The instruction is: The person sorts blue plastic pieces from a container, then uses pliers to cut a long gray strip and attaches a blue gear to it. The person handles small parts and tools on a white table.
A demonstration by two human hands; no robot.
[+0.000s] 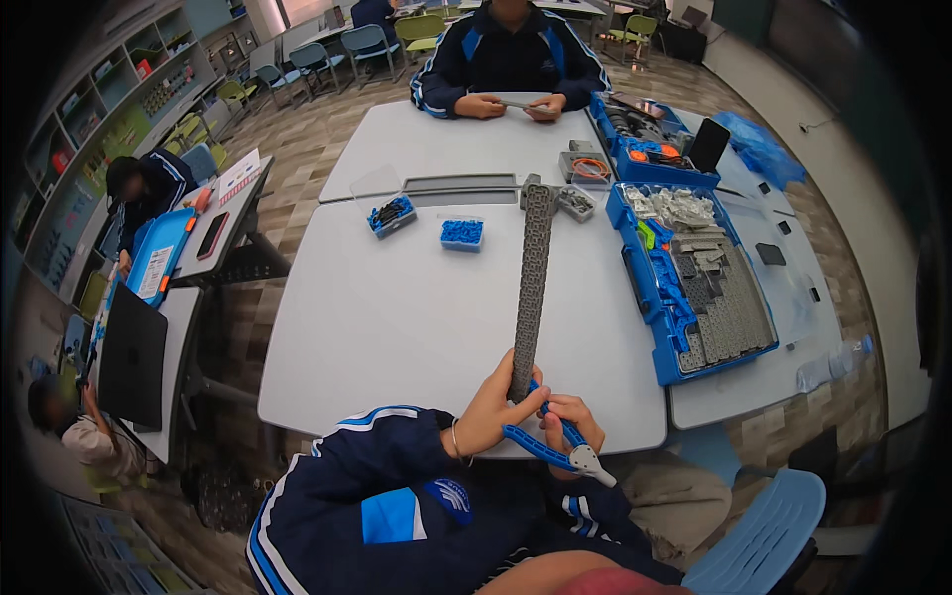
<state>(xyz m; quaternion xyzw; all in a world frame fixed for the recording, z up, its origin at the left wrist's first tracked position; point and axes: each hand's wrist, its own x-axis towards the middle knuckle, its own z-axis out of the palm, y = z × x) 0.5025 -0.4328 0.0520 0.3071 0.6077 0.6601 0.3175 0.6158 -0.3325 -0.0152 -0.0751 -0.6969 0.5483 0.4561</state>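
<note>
A long, grey, pitted plastic building beam (533, 278) stretches away from me over the white table (397, 327). My left hand (483, 412) is closed round its near end. My right hand (578, 420) is at the table's front edge, its fingers round a pliers-like tool (540, 446) with blue handles and a light grey head. The tool's head points down toward my right, and one handle reaches up beside the beam's end. Whether my left fingertips also press on that handle is hard to tell.
On the right lies an open blue case (666, 371) of sorted grey, white and blue parts, with another blue case (650, 175) behind. Small clear boxes of blue pins (462, 234) and dark pins (393, 215) stand mid-table. Opposite, a person (511, 55) holds a thin grey piece.
</note>
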